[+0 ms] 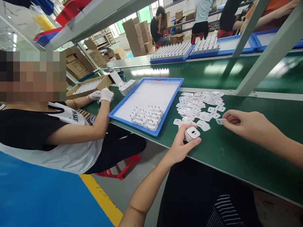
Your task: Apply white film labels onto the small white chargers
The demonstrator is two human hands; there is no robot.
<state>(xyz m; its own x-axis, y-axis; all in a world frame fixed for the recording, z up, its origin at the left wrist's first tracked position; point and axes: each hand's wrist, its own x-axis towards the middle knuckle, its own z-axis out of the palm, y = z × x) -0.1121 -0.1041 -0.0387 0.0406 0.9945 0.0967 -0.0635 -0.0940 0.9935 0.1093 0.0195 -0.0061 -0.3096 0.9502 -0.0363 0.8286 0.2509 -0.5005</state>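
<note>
Two bare hands are working with a white charger and small white labels at the near edge of the green table.

The left hand (pixel 181 146) is gripping the white charger (pixel 192 133) just over the near edge of the table (pixel 236 157); the right hand (pixel 245 124) is pinching a single label (pixel 220 121) lying beside the pile of labels (pixel 201 105). At the left edge, a blue tray (pixel 165 110) is holding more chargers, and a co-worker's gloved hands (pixel 103 94) are working beyond it.
</note>
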